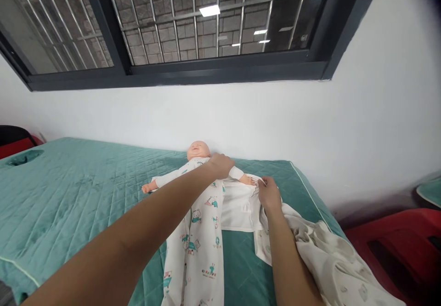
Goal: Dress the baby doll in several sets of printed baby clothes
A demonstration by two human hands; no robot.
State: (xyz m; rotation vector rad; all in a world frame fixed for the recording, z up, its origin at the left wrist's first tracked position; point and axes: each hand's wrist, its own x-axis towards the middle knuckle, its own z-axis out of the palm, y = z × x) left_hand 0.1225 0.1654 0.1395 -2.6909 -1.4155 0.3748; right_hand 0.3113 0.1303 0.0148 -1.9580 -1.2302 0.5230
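A baby doll (199, 150) lies on its back, dressed in a white romper (203, 232) printed with small green and red cartoon figures. Reaching across its chest, my left hand (220, 165) is closed at the shoulder and upper sleeve on the doll's right-hand side in view; its fingertips are partly hidden. My right hand (269, 194) pinches the edge of a white garment (237, 209) beside the doll's small hand (247, 180). This garment lies spread partly beside the doll's body. The doll's other arm (149, 186) stretches out to the left.
Green quilted bedding (86, 195) covers the bed, which has a face hole (25, 157) at the far left. Crumpled white printed cloth (337, 260) hangs at the right edge. A red plastic chair (396, 246) stands at right. Behind are a white wall and a barred window (206, 25).
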